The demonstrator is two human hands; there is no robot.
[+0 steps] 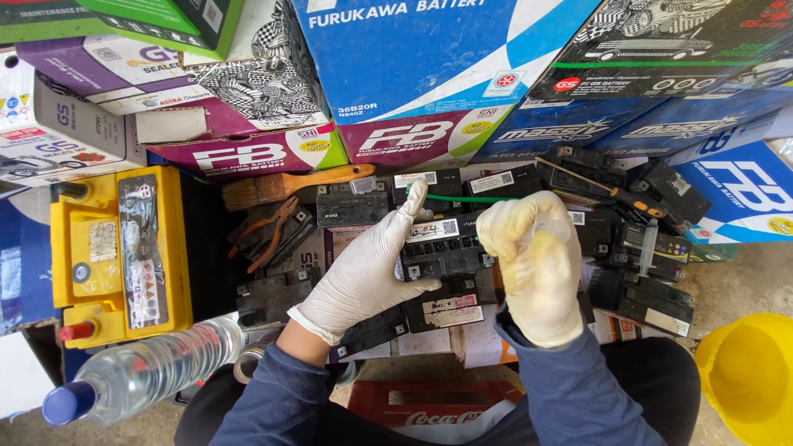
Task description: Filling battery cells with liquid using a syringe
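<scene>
My left hand, in a white glove, lies over a small black battery among several similar ones. Its thumb presses the near side and its index finger points up to the tip of a thin green rod. My right hand, also gloved, is closed in a fist just right of that battery. The green rod runs into this fist, and what else it encloses is hidden. Both blue sleeves reach in from the bottom.
A yellow car battery stands at the left, a water bottle below it. A paintbrush, orange pliers and a screwdriver lie on the batteries. Cardboard boxes stack behind. A yellow helmet sits bottom right.
</scene>
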